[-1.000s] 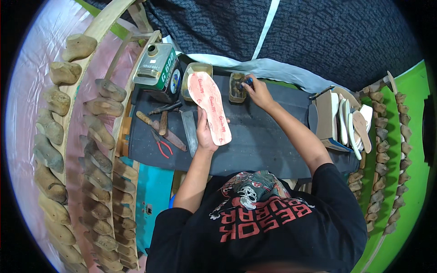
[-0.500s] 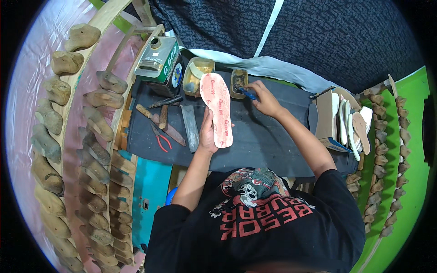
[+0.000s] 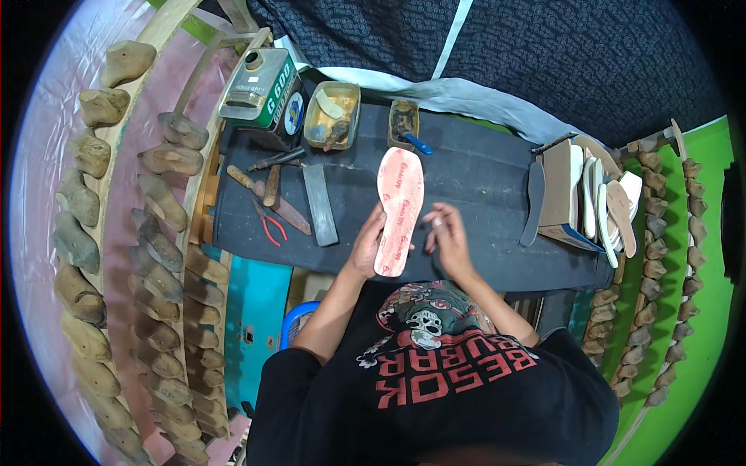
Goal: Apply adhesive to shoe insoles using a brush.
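Note:
My left hand (image 3: 367, 247) is closed on the lower left edge of a shoe insole (image 3: 399, 210), pale with reddish print, which stands lengthwise above the table's near side. Just right of the insole is my right hand (image 3: 448, 239), its fingers apart and loosely bent, with nothing in it. A blue-handled brush (image 3: 417, 143) leans in a small tub (image 3: 404, 116) of dark, sticky-looking matter; its bristle end is hidden. Left of that stands a larger yellowish tub (image 3: 332, 143) with a pale curved piece inside.
A metal can (image 3: 260, 101) stands at the back left. Nearer lie red-handled pliers (image 3: 270, 225), wooden-handled tools (image 3: 272, 186) and a grey flat bar (image 3: 319, 205). To the right, a cardboard box (image 3: 561, 190) holds several soles. Racks of wooden shoe lasts (image 3: 159, 268) flank the table.
My right hand has let go of the blue-handled brush, leaving it in the small tub, and come back beside the insole. The insole has shifted slightly right and nearer in my left hand.

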Demonstrator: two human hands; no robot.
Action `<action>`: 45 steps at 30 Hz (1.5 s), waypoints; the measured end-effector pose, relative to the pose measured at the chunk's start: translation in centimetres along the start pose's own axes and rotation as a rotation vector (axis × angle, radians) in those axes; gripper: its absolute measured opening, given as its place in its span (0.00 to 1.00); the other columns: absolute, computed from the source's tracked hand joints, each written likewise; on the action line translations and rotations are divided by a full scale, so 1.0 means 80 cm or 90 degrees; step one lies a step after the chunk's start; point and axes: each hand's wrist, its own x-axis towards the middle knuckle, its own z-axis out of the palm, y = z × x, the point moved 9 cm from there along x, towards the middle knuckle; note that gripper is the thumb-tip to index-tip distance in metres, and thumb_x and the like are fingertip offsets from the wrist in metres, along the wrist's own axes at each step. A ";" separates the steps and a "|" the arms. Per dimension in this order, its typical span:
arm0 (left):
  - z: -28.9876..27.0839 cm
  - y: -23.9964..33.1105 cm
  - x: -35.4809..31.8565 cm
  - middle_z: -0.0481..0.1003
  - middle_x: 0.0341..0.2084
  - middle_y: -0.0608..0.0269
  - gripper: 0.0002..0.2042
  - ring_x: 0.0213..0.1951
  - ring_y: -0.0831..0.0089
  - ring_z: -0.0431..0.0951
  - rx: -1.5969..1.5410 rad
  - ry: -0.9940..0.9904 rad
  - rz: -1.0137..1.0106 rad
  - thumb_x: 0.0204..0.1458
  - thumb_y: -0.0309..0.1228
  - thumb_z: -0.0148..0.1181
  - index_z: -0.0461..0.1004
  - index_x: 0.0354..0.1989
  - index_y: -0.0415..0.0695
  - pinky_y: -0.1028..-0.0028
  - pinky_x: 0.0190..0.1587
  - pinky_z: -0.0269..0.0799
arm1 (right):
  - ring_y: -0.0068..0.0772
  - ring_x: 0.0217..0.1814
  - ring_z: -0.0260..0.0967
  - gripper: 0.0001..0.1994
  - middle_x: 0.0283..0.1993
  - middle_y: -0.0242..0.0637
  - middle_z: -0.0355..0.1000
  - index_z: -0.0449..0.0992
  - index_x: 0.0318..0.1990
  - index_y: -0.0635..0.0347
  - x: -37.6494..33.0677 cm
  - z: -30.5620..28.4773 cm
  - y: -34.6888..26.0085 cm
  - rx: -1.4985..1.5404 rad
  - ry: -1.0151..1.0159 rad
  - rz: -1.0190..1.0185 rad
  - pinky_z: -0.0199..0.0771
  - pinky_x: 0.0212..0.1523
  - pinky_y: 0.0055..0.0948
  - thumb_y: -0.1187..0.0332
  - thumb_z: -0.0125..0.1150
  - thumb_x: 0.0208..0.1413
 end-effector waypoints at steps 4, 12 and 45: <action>0.022 -0.023 -0.004 0.69 0.61 0.56 0.28 0.53 0.65 0.79 -0.013 0.000 -0.004 0.69 0.40 0.43 0.47 0.74 0.46 0.58 0.44 0.84 | 0.16 0.20 0.58 0.21 0.49 0.37 0.71 0.56 0.68 0.64 -0.001 0.002 -0.003 0.019 -0.091 0.044 0.63 0.22 0.17 0.64 0.41 0.73; 0.011 -0.031 0.001 0.72 0.56 0.57 0.25 0.54 0.72 0.76 0.172 0.133 0.087 0.66 0.29 0.52 0.58 0.70 0.40 0.69 0.59 0.70 | 0.20 0.22 0.65 0.26 0.46 0.38 0.72 0.52 0.70 0.60 0.017 -0.004 0.011 0.097 -0.196 0.111 0.67 0.22 0.21 0.70 0.52 0.68; -0.003 -0.243 -0.222 0.75 0.45 0.63 0.18 0.46 0.76 0.77 0.227 0.490 0.066 0.61 0.22 0.56 0.65 0.60 0.40 0.73 0.49 0.76 | 0.24 0.26 0.74 0.25 0.42 0.39 0.70 0.59 0.65 0.67 -0.163 -0.029 0.142 -0.108 -0.663 0.291 0.76 0.25 0.26 0.81 0.54 0.60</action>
